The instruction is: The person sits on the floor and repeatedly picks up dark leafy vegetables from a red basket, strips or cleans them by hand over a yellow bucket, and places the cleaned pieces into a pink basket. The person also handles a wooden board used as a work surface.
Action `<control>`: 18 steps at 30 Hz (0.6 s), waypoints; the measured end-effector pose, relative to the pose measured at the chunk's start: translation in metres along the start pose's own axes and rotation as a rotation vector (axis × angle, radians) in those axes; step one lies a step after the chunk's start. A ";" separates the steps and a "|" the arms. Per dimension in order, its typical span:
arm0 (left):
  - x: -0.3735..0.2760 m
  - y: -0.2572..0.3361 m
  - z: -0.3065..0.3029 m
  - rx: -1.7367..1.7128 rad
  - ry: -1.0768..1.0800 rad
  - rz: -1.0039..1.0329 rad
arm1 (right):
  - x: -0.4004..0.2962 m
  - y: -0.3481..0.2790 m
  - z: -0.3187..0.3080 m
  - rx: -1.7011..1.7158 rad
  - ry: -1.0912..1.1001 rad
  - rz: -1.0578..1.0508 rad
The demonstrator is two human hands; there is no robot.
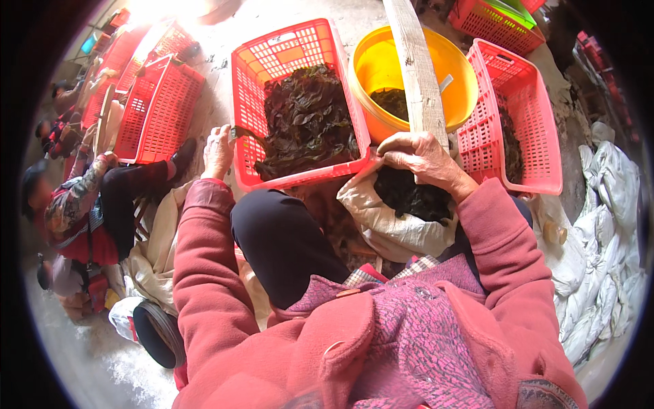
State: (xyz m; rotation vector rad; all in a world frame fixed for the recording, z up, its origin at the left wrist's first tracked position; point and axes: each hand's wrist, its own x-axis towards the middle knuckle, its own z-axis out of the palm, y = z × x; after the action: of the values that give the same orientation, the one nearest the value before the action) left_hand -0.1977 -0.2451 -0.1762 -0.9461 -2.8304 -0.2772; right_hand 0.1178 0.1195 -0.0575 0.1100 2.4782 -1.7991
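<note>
My left hand (218, 152) is at the left side of a red plastic basket (301, 180), its fingers at one end of a dark strip (249, 133) that reaches over the basket's side. Dark, wet-looking leafy matter, perhaps seaweed (310, 115), fills much of that basket. My right hand (421, 157) rests with bent fingers at the lower end of a wooden board (420, 66); whether it grips anything is unclear. The board lies across a yellow bucket (375, 61) holding some dark green matter. Below my right hand, an open cream woven sack (396, 235) holds blackish pieces.
Another red basket (549, 128) with dark matter stands right of the bucket. White filled sacks (598, 245) lie at the far right. Several red baskets (168, 112) stand at the left, where other people (76, 204) sit. A red basket (495, 25) with a green item is at the top right.
</note>
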 end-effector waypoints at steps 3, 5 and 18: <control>0.008 0.001 0.027 -0.031 -0.145 -0.148 | 0.002 0.002 -0.001 -0.036 0.013 0.016; 0.013 -0.001 0.034 -0.005 -0.056 -0.180 | 0.002 0.002 -0.002 -0.070 0.017 -0.009; 0.041 0.101 -0.100 -0.999 -0.139 -0.109 | 0.009 -0.004 0.003 0.198 0.058 -0.007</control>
State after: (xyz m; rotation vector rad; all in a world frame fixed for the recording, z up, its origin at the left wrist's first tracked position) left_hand -0.1613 -0.1639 -0.0580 -0.9320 -2.7977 -1.7961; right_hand 0.1082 0.1151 -0.0555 0.1672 2.3330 -2.0697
